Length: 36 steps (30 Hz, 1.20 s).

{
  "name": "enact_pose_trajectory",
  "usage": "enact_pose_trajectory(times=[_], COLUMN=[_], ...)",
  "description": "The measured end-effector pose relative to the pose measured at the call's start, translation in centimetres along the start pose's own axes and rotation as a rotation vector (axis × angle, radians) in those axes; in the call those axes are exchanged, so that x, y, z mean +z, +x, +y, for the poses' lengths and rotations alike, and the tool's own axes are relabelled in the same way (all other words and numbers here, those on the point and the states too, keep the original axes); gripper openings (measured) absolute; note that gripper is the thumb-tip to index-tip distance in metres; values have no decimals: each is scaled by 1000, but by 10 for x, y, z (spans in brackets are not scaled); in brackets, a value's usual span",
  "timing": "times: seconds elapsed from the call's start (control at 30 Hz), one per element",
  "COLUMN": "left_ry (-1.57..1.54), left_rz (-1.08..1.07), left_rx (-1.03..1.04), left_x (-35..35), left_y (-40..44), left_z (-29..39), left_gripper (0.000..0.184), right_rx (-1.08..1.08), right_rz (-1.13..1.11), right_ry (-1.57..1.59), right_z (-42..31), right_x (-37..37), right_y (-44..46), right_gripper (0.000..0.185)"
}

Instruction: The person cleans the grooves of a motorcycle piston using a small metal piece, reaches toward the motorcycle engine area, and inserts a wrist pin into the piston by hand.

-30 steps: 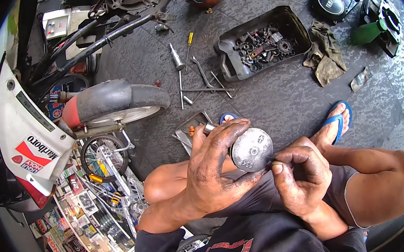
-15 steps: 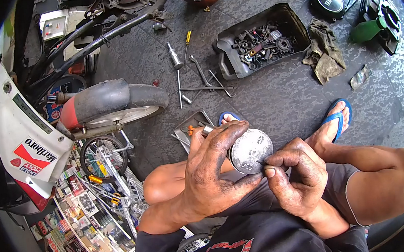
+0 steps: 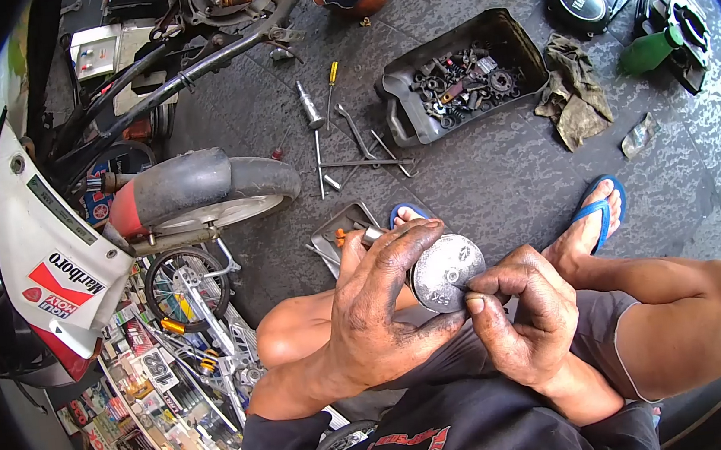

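Observation:
A round metal piston (image 3: 446, 270) with a grey, marked crown is held above my lap, its crown towards me. My left hand (image 3: 369, 315), blackened with grease, wraps round it from the left, with the thumb below and fingers above. At the piston's lower right edge, my right hand (image 3: 530, 317) has thumb and forefinger pinched together against the rim. Whatever lies between those fingertips is too small to make out. Just beyond my left hand, a metal tray (image 3: 339, 227) with tools in it rests on the floor.
A cut-open black container (image 3: 400, 126) holds several small metal parts. Around it lie a spanner (image 3: 356, 134), a yellow-handled screwdriver (image 3: 333, 73), a dirty rag (image 3: 576, 100) and an engine cover (image 3: 579, 2). On the left stands a motorcycle wheel (image 3: 274, 181) below its frame.
The piston's crown has tilted slightly in my left hand. My right hand has shifted a little to the left, still pinched at the rim.

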<state>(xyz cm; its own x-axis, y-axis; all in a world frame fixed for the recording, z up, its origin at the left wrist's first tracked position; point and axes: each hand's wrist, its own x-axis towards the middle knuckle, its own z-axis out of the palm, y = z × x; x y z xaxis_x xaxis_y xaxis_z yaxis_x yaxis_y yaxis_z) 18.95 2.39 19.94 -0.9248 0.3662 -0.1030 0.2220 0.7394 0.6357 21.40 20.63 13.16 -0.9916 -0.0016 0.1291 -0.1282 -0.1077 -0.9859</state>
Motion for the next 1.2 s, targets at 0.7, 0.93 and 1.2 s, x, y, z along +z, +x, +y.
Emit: enact_pose_trajectory(times=[0.7,0.93,1.2], left_ry=[9,21,26], left_rz=[32,36,11], left_rx=[37,44,10], left_x=[3,2,-1], left_y=[-4,-6,-5], left_z=[-4,-3,1], left_gripper=[85,88,85], right_rx=[-136,-109,-73], right_rz=[-87,-37,-29], right_ry=[-5,-14,-30], right_z=[2,0,-1], right_x=[-3,-1,-1], right_y=[4,0,-3], right_gripper=[8,10,10])
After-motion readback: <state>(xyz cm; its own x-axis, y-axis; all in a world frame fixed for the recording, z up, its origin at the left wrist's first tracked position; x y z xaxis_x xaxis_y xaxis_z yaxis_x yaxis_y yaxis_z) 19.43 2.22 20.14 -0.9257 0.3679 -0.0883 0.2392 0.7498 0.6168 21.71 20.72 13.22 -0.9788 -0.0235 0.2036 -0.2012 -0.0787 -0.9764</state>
